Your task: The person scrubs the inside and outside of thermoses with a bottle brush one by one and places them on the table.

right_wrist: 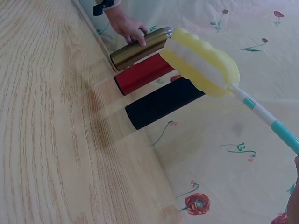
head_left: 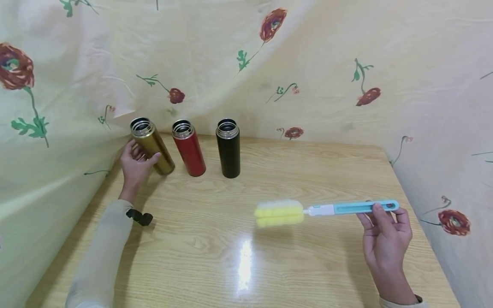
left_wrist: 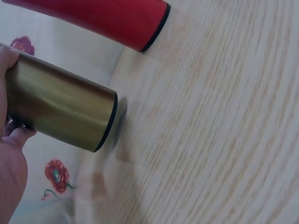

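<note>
Two hands, left (head_left: 135, 164) gripping gold flask (head_left: 152, 146), right (head_left: 385, 233) pinching bottle brush (head_left: 323, 210)

You are working under bright, even overhead light. A white glare patch is sitting on the wooden table (head_left: 215, 256) in the head view. Soft shadows are falling beside your left hand (head_left: 135, 161) and under the bottle brush (head_left: 323, 210). The head view is bowing the table edges and cloth backdrop (head_left: 327, 64) toward the corners. In the left wrist view the gold flask (left_wrist: 60, 109) is showing slight blur at its base, and the wood grain is smearing. The right wrist view is staying fairly sharp, with 3 flask shadows lying faint on the wood.
</note>
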`<state>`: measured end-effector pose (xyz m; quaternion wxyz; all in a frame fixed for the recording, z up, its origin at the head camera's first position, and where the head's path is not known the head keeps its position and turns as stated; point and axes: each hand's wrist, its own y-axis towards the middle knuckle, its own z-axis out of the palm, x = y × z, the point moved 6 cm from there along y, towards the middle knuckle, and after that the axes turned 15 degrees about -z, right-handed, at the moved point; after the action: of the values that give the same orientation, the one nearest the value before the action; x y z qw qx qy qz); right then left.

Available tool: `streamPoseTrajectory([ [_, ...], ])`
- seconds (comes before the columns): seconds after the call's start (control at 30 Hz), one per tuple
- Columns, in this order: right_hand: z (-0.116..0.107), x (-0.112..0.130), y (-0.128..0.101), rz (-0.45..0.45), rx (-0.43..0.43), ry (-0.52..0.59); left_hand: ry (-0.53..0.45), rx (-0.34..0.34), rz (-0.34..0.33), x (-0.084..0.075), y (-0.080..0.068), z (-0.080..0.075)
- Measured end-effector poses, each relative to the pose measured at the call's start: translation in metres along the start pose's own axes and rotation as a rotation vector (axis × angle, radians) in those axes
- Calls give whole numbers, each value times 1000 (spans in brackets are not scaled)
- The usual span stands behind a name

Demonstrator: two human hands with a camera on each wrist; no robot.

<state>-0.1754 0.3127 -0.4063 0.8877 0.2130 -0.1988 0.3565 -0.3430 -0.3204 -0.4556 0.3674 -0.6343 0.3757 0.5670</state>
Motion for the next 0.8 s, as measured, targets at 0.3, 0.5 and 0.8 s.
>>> streamPoseTrajectory([
  [0.3,-1,2,-1,-1,-2,-41,6,5,-26,4,3,2],
  [0.5,-1,2,-1,-5,-5,-54,-5,21,-27,6,2,3],
  [0.8,-1,0,-1,-7,-5,-33,-19,18,-24,8,3,4],
])
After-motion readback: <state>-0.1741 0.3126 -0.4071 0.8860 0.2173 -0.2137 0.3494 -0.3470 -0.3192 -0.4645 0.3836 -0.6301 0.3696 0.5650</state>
